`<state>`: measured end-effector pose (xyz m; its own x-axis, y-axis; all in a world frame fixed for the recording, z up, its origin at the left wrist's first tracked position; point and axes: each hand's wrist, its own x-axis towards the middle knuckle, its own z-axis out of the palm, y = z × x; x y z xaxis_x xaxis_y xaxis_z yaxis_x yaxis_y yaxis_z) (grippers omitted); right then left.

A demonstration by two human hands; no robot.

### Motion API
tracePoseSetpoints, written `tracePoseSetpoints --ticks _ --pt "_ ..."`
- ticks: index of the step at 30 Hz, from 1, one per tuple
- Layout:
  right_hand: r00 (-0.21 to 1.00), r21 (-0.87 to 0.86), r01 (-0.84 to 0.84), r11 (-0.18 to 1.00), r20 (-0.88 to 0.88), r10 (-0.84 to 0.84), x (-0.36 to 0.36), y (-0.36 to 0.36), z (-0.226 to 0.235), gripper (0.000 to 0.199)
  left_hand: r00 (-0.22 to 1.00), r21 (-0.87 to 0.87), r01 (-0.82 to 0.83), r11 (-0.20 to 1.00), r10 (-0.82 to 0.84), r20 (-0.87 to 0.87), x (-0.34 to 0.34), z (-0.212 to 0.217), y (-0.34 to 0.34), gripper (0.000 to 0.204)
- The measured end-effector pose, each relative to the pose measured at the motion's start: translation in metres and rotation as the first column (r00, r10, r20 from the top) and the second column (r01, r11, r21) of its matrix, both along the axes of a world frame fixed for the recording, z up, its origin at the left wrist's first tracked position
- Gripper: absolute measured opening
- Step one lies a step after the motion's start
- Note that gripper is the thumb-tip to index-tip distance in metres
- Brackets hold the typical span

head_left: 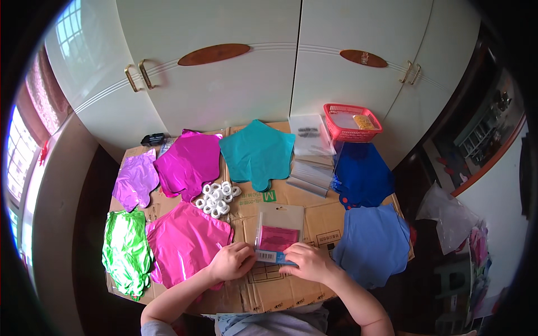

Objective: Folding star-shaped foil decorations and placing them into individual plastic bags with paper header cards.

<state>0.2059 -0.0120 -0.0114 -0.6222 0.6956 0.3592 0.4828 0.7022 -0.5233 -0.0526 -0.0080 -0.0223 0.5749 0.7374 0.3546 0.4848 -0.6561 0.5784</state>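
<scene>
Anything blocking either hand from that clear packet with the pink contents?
Nothing visible: the left hand and right hand are at opposite lower corners of the clear packet, with nothing seen in between.

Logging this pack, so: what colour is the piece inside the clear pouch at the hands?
The piece is deep magenta-pink, seen best in the head view.

Daylight is streaming from the window (17,168) at left, blowing out its panes and mirroring on the cabinet (216,95). The green foil (126,252) is glinting harshly. The pouch (278,235) is showing fairly clearly; the floor (412,297) is sinking into shadow. Fisheye distortion is bending straight edges near the black rim.
</scene>
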Motion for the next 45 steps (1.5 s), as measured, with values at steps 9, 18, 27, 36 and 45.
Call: tracePoseSetpoints --ticks 9,18,27,36,45 --pt "0.989 0.042 0.130 0.991 0.059 -0.132 -0.009 -0.004 -0.013 0.017 0.973 -0.252 -0.227 0.941 0.208 -0.102 0.010 0.001 0.008 0.014" --pt "0.932 0.094 0.350 0.932 0.066 -0.356 -0.011 -0.007 -0.013 0.060 0.916 -0.370 -0.401 0.838 0.368 -0.158 0.015 -0.002 0.013 0.034" --pt "0.773 -0.058 0.604 0.795 -0.197 -0.602 -0.015 -0.015 -0.027 0.088 0.909 -0.510 -0.406 0.758 0.393 -0.140 0.027 0.013 0.006 0.044" --pt "0.663 -0.807 -0.116 0.578 -0.497 -0.560 -0.002 -0.018 -0.016 0.028 0.677 -0.803 0.164 0.573 0.527 0.514 0.027 0.008 -0.011 0.011" --pt "0.624 -0.737 -0.223 0.639 -0.611 -0.487 0.024 -0.021 0.003 0.018 0.640 -0.740 0.445 0.505 0.398 0.657 0.017 -0.002 -0.006 0.019"
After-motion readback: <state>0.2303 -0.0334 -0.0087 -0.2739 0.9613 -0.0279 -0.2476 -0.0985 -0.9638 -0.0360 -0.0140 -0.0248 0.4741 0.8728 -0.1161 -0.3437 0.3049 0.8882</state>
